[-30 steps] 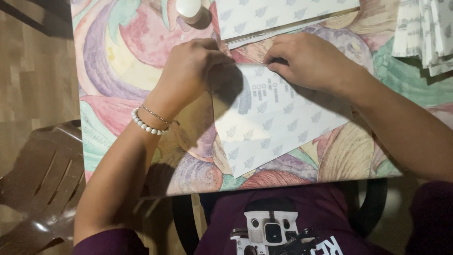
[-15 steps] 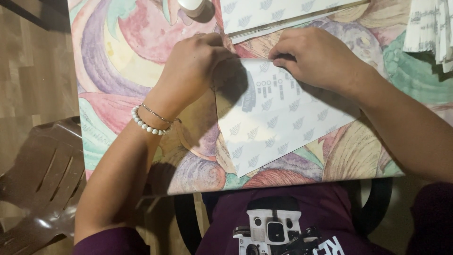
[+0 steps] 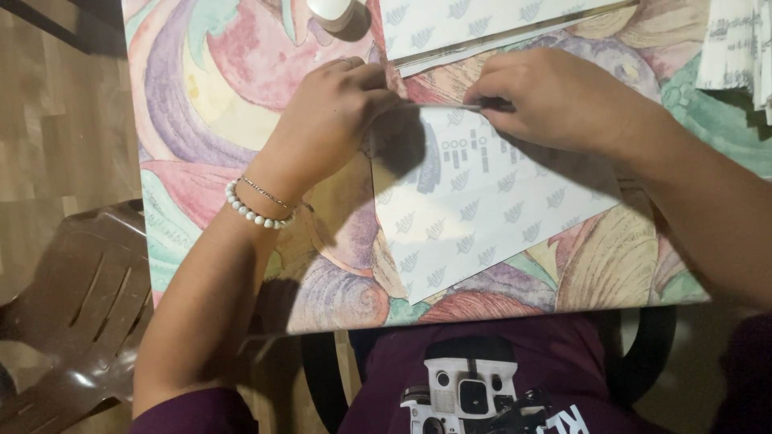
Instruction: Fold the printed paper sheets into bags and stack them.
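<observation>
A white sheet of paper [image 3: 474, 217] with a faint repeated leaf pattern lies tilted on a table with a colourful swirl-patterned cloth [image 3: 225, 88]. My left hand [image 3: 334, 116] pinches the sheet's upper left edge, a bead bracelet on its wrist. My right hand [image 3: 555, 96] grips the same top edge further right, where the paper looks folded over. Both hands touch the sheet and sit close together.
More patterned sheets [image 3: 482, 20] lie at the table's far edge, with a small white round container [image 3: 330, 10] beside them. A stack of folded papers [image 3: 736, 48] sits at the far right. A brown plastic chair [image 3: 72, 313] stands to the left on the wooden floor.
Both hands have slid slightly along the sheet's top edge while holding it; the sheet has turned a little under them.
</observation>
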